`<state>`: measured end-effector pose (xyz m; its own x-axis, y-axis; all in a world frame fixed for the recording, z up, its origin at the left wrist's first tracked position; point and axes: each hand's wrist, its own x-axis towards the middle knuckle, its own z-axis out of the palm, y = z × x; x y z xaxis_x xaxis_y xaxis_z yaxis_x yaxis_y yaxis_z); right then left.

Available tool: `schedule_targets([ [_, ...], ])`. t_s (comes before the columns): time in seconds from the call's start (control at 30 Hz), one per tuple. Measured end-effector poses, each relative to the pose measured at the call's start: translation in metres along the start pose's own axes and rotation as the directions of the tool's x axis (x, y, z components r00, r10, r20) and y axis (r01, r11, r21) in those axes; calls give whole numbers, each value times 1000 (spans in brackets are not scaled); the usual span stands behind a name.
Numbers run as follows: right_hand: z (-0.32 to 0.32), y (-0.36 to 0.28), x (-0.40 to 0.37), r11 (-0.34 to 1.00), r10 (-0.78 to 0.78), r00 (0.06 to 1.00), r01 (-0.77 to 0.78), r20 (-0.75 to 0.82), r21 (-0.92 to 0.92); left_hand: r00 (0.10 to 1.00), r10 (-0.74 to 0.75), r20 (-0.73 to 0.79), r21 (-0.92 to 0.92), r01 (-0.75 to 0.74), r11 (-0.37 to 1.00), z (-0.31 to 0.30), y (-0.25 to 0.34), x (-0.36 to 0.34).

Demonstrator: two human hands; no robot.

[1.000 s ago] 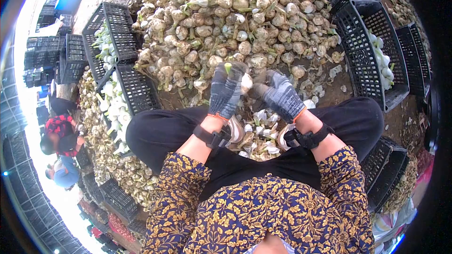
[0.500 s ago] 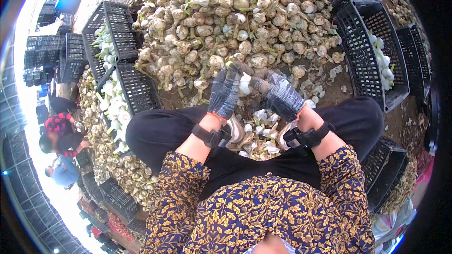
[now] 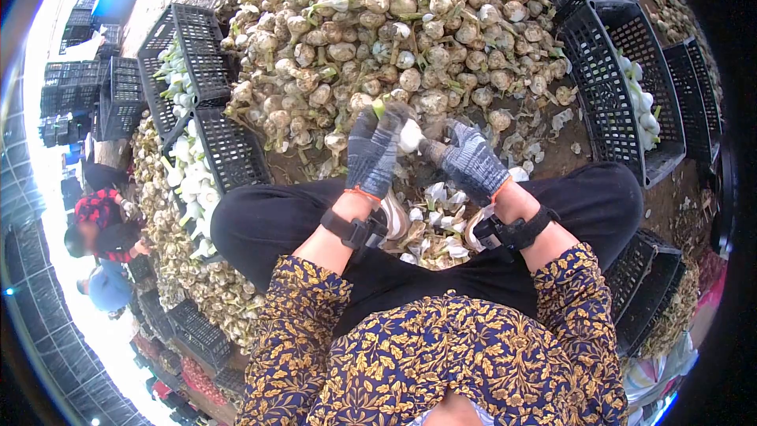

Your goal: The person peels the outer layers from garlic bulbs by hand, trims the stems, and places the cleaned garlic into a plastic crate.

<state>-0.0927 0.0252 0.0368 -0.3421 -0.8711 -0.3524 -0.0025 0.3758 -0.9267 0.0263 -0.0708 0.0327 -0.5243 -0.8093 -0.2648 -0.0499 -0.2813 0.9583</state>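
Note:
My left hand (image 3: 374, 151), in a grey knitted glove, is closed around a garlic bulb (image 3: 410, 136). The bulb's peeled white side faces right, and its green stem (image 3: 379, 109) pokes up past my fingers. Just right of the bulb is my right hand (image 3: 473, 161), gloved alike, its dark fingertips pinched together close to the white surface. What those fingers hold, if anything, is too small to make out. Beyond both hands rises a large heap of unpeeled garlic (image 3: 394, 39) with dirty skins. White peelings (image 3: 438, 213) lie between my shoes.
Black plastic crates with cleaned garlic stand at left (image 3: 206, 55) and right (image 3: 623, 95). Another black crate (image 3: 646, 288) sits beside my right knee. At far left, a person in a red checked top (image 3: 98, 209) and one in blue (image 3: 109, 288) are near more garlic.
My right hand has drawn slightly right, away from my left, opening a gap between them. More of the white bulb shows. My left hand has barely moved.

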Motion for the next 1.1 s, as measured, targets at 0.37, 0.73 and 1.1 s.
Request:
schedule_targets([
  [0.37, 2, 0, 8, 770, 226, 916, -377, 331, 515, 990, -137, 22, 64, 136, 989, -9, -3, 1],
  [0.73, 0, 11, 5, 865, 175, 969, -237, 176, 443, 984, 93, 153, 358, -143, 923, -16, -13, -1],
  [1.1, 3, 15, 6, 930, 66, 991, -104, 120, 352, 990, -114, 82, -151, 125, 981, -9, -16, 5],
])
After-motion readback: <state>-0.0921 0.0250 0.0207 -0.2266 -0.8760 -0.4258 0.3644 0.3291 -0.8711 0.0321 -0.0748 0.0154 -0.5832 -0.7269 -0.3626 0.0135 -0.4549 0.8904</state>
